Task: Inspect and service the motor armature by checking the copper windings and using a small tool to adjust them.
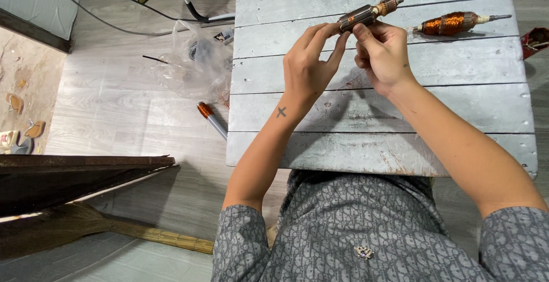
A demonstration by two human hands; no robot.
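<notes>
We hold a motor armature (366,14) over the far end of the grey plank table (377,110), our left hand (309,65) pinching its slotted core, our right hand (382,50) gripping it from beneath. Its slots look mostly bare, so winding seems scarcely begun. A second armature (454,24), fully wrapped in copper, lies on the table just right of it.
</notes>
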